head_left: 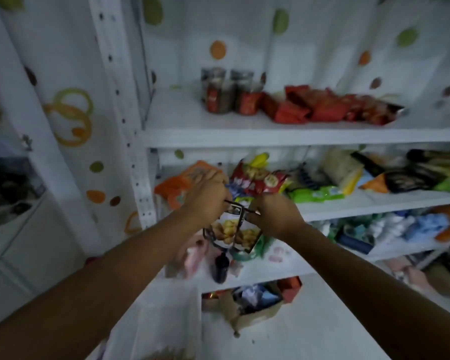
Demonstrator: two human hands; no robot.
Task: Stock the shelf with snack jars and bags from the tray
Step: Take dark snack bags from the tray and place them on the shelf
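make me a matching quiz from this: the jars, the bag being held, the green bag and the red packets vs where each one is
Things
1. two jars
2. black-edged snack bag
3. green bag
4. red packets

Places
A. lying on the second shelf, right of the hands
B. standing on the upper shelf, at the left end of the row
C. held at its top by the left hand and right hand
D. piled on the upper shelf, right of the jars

Pairs: 1-B, 2-C, 3-A, 4-D
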